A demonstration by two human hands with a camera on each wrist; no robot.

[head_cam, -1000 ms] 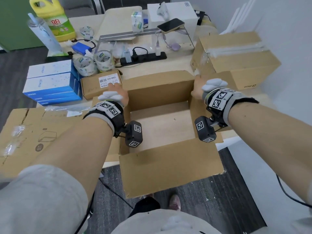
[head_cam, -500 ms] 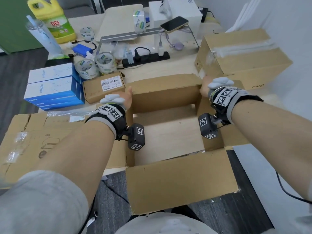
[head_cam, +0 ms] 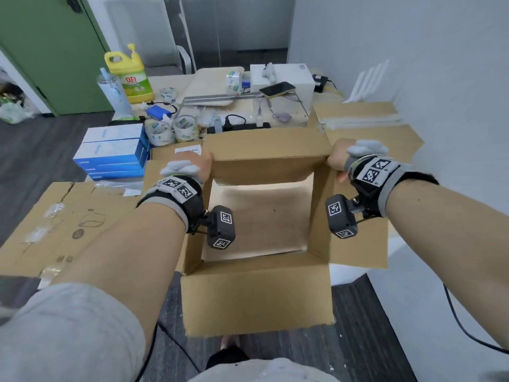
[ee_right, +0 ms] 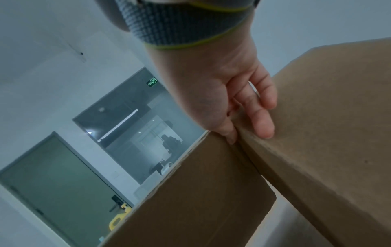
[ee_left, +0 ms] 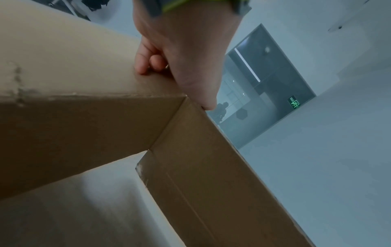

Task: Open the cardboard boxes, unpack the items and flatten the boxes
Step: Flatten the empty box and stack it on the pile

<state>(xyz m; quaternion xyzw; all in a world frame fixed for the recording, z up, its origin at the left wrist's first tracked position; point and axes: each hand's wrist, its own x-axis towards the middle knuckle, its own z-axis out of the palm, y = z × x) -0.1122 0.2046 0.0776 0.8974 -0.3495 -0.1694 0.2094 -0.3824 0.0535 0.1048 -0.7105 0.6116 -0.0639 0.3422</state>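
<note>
Open cardboard box (head_cam: 259, 293): held up in front of the person, above the near edge of the counter (head_cam: 278, 107) and the dark floor (head_cam: 355, 321). All four top flaps folded outward; the bottom is open too, and a pale surface shows through the box. No contents visible inside.

Left hand (head_cam: 197, 165): grasping the far left corner of the box. In the left wrist view the fingers (ee_left: 146, 61) curl against the outer cardboard and the thumb lies along the corner edge.

Right hand (head_cam: 337, 158): grasping the far right corner of the box. In the right wrist view the fingers (ee_right: 261, 115) lie over the folded-out flap and the thumb presses at the corner fold.

Second cardboard box (head_cam: 366, 125): on the counter, beyond the right hand, top sealed with clear tape.

Flattened cardboard (head_cam: 63, 224): lying on the left part of the counter, bits of clear tape on it.

Small cardboard box (head_cam: 176, 153) with a white label: on the counter, just behind the left hand.

Stack of blue and white boxes (head_cam: 113, 153): left of the small box.

Two tape rolls (head_cam: 173, 130): behind the small box.

Yellow detergent bottle (head_cam: 129, 75): at the far left of the counter.

Phone (head_cam: 276, 89): on a white box at the far side.

Black power strip (head_cam: 237, 126): mid counter.
</note>
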